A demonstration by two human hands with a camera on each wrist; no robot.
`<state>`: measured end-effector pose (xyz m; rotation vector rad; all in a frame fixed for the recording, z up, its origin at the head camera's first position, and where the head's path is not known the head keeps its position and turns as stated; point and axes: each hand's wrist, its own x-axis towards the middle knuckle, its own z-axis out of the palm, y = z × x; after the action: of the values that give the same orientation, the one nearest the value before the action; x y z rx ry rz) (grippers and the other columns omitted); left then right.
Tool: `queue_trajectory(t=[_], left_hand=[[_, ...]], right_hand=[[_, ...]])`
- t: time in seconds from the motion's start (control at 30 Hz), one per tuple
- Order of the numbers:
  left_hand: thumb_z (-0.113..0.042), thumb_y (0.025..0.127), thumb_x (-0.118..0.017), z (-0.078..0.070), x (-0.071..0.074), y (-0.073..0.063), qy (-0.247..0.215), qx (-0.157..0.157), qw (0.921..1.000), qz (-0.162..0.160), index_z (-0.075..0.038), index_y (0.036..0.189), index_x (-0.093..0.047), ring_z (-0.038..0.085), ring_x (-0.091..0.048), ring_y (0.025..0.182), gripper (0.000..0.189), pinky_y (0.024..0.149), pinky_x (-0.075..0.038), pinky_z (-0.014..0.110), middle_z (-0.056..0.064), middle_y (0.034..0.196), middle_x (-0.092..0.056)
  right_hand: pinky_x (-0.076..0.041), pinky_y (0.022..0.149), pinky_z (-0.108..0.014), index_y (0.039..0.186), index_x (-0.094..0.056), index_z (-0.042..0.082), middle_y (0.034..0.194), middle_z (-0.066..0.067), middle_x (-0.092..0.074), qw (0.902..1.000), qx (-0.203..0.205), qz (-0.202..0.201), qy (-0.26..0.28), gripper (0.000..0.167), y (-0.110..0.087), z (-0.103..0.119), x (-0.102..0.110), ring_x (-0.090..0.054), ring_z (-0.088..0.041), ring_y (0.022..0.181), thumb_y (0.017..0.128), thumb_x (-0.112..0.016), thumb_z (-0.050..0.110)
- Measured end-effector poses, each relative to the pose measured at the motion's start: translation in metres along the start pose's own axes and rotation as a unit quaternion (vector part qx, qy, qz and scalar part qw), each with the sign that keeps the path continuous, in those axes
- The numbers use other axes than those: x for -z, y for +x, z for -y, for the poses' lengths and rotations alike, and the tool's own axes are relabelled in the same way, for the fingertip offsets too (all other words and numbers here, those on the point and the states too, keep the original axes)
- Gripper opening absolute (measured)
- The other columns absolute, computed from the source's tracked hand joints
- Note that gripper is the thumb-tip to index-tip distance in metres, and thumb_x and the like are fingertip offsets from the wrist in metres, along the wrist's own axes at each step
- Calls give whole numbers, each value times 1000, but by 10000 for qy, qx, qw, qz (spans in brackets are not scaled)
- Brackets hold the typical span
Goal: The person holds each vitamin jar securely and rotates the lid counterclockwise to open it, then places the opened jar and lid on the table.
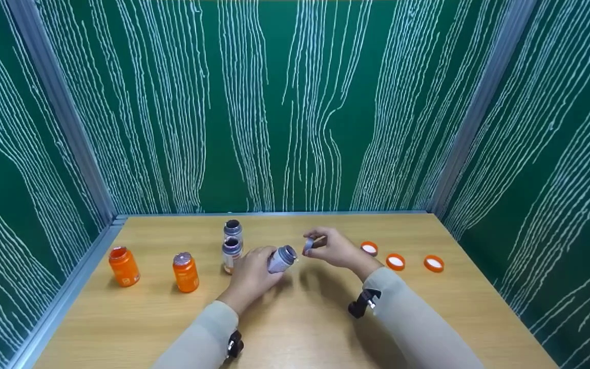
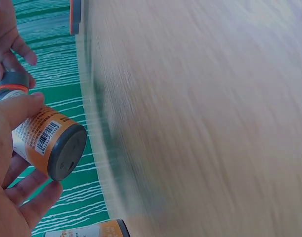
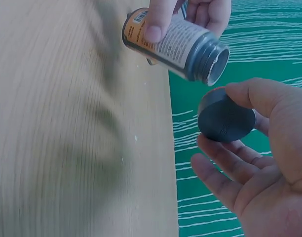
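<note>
My left hand (image 1: pixel 251 271) grips a small grey bottle (image 1: pixel 280 260) with a white and orange label, held tilted above the table. Its threaded mouth is uncovered and faces right, as the right wrist view shows. Between thumb and fingers, my right hand (image 1: pixel 336 249) pinches a round dark grey cap (image 3: pixel 226 117), close to the bottle's mouth but apart from it. Just behind the left hand stand two more uncapped grey bottles, a nearer one (image 1: pixel 231 248) and a farther one (image 1: pixel 233 229). The left hand partly hides the nearer one.
Two upright orange bottles, one far left (image 1: pixel 124 267) and one closer (image 1: pixel 186 273), stand on the wooden table (image 1: pixel 295 328). Right of the right hand lie three orange-rimmed lids (image 1: pixel 395 262). Green panels (image 1: pixel 325 128) with white streaks enclose the back and sides.
</note>
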<state>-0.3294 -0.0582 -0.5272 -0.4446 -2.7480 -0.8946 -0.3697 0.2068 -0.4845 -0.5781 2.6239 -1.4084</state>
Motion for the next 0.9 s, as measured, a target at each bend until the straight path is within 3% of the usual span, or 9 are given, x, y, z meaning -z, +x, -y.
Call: queue_trajectory(t=[0.2, 0.4, 0.53, 0.77, 0.9], left_hand=[[-28, 94, -95, 0, -3, 2, -755, 443, 9962, -40, -13, 144, -66, 31, -71, 131, 60, 122, -57, 57, 10, 141, -72], [-23, 96, -93, -1, -7, 7, -1458, 722, 9865, -173, -11, 143, -60, 38, -65, 140, 59, 127, -52, 58, 16, 145, -61], [-23, 97, -93, -3, -11, 10, -1547, 1035, 9823, -190, -11, 147, -58, 36, -65, 143, 62, 127, -52, 57, 16, 150, -59], [-19, 99, -91, -2, -20, 12, -1647, 1373, 9767, -108, -12, 154, -55, 34, -62, 149, 66, 130, -48, 57, 13, 156, -58], [-17, 98, -92, 2, -24, 14, -1488, 1339, 9796, -163, -10, 153, -56, 34, -63, 147, 66, 130, -49, 56, 13, 152, -60]], right_hand=[[-65, 101, -44, 130, -77, 10, 121, -9, -81, 9955, -529, -744, -272, 39, 3, -6, 3, -76, -32, 120, 96, -92, 18], [-58, 112, -51, 123, -79, 17, 130, -10, -76, 9826, -1274, -1270, -459, 33, 5, -18, 10, -67, -33, 120, 95, -95, 25], [-54, 115, -54, 120, -78, 19, 136, -12, -72, 9752, -1579, -1389, -691, 30, 7, -33, 17, -62, -35, 123, 96, -94, 28], [-50, 94, -42, 118, -77, 16, 126, -9, -72, 9649, -1985, -1300, -1128, 32, 6, -64, 29, -62, -30, 109, 96, -94, 31], [-52, 85, -38, 120, -77, 15, 120, -9, -71, 9592, -2234, -1181, -1269, 34, 5, -76, 34, -64, -29, 104, 95, -95, 31]])
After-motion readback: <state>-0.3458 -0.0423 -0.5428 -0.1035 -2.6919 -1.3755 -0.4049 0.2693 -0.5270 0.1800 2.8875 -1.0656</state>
